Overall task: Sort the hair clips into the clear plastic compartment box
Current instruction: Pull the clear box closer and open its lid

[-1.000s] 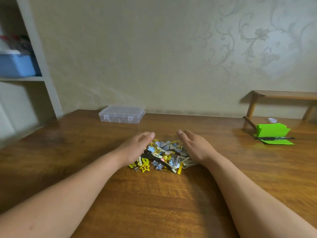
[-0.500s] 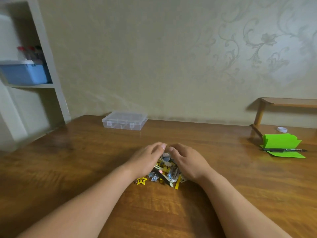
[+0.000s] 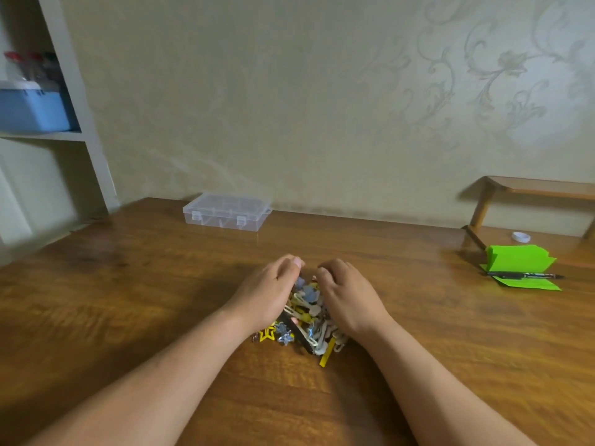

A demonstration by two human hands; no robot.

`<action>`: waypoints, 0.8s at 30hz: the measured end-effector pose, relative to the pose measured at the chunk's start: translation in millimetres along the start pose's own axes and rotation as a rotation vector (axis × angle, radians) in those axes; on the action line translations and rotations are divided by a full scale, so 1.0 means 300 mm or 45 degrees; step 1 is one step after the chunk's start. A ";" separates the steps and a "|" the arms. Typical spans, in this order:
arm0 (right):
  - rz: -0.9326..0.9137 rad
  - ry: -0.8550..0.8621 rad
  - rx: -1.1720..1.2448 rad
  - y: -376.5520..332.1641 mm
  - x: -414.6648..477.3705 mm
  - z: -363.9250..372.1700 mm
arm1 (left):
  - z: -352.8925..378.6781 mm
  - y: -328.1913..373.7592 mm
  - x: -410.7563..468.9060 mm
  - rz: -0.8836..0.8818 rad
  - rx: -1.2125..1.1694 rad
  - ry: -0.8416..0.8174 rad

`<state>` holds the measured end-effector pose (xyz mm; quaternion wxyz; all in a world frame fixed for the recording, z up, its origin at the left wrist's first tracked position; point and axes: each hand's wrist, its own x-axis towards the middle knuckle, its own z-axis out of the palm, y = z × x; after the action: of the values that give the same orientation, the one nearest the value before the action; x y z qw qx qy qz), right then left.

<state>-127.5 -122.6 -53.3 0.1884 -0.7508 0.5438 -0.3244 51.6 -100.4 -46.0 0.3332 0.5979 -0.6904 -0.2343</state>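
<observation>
At the far left, about ten o'clock from the person, a blue plastic bin [image 3: 32,107] sits on a white shelf, off the table and out of the work. On the brown wooden table [image 3: 128,300], the clear plastic compartment box [image 3: 227,213] lies at about eleven o'clock from the clips, near the wall. Its lid appears closed and its two latches face the person. It is well apart from both hands, so it probably has to be brought nearer and opened before sorting begins. The left hand [image 3: 269,291] is cupped against the nine o'clock side of a mixed heap of small yellow, white, grey-blue and silver hair clips [image 3: 306,317], with its fingers curled over the far edge. The right hand [image 3: 349,299] mirrors it at three o'clock, fingers also curled, and the two sets of fingertips nearly meet at twelve. The hold looks meant to squeeze the loose clips into one tight heap so none scatter. A yellow star clip [image 3: 267,333] and a yellow bar clip [image 3: 325,357] poke out at six o'clock, outside the cup. Between two and three o'clock, well apart, a black pen [image 3: 524,275] lies across folded bright green paper [image 3: 518,260], apparently parked clear of the job
</observation>
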 end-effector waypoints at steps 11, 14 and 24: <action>0.103 -0.073 -0.144 -0.145 0.219 -0.012 | -0.262 -0.175 0.148 -0.185 -0.118 0.157; 0.101 -0.218 -0.091 -0.194 0.379 0.086 | -0.376 -0.328 0.243 -0.216 -0.095 0.351; 0.080 -0.427 -0.121 -0.248 0.652 0.271 | -0.518 -0.542 0.468 -0.412 -0.173 0.463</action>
<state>19.2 -286.7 -9.3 0.2508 -0.7850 0.5427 -0.1623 266.6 -255.2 -34.4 0.4495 0.7090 -0.4972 -0.2190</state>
